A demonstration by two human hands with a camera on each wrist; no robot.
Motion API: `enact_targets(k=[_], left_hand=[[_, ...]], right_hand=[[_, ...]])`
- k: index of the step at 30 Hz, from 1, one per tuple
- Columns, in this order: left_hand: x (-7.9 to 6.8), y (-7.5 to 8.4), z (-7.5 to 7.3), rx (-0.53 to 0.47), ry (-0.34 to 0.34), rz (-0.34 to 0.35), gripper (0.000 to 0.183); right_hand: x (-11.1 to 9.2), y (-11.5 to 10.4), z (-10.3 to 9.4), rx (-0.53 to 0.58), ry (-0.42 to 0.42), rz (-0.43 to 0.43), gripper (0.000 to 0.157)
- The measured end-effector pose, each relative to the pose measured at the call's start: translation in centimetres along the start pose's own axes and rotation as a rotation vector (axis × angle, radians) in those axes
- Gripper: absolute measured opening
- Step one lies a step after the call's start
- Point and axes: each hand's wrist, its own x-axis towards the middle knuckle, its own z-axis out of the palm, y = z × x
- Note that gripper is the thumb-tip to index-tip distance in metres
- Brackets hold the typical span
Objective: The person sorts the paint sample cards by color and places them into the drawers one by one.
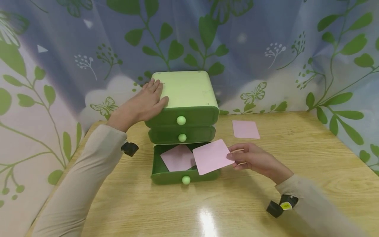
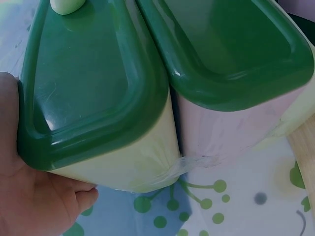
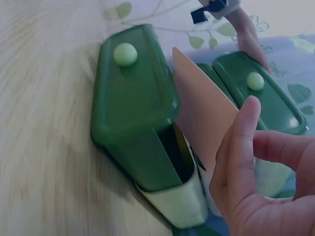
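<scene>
A small green chest of drawers point(image 1: 186, 89) stands against the curtain, its bottom drawer point(image 1: 170, 177) pulled out. Inside that drawer lies a pink square card point(image 1: 177, 158). My right hand point(image 1: 256, 159) pinches another pink card point(image 1: 211, 157) by its right edge, tilted above the drawer's right side; the right wrist view shows this card point(image 3: 199, 103) between thumb and fingers. My left hand point(image 1: 145, 102) rests on the top left edge of the chest, fingers laid over the top. In the left wrist view the left palm point(image 2: 34, 201) is against the chest's side.
A third pink card point(image 1: 245, 129) lies on the wooden table point(image 1: 296, 148) to the right of the chest. The upper two drawers, with round pale green knobs point(image 1: 181, 120), are closed or nearly so. A patterned curtain point(image 1: 260, 59) hangs close behind.
</scene>
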Motion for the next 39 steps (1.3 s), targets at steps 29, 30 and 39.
enact_targets(k=[29,30,39], left_hand=[[0.3,0.1,0.1,0.003,0.014,-0.005,0.069],[0.2,0.1,0.1,0.001,0.016,-0.005,0.069],[0.1,-0.2,0.3,0.003,0.022,0.001,0.070]], right_hand=[[3.2,-0.3,-0.8,-0.098,0.059,-0.022,0.041],[3.4,-0.4,-1.5,-0.124,0.092,-0.018,0.040],[5.6,0.1,-6.8,-0.571,0.434,0.113,0.047]])
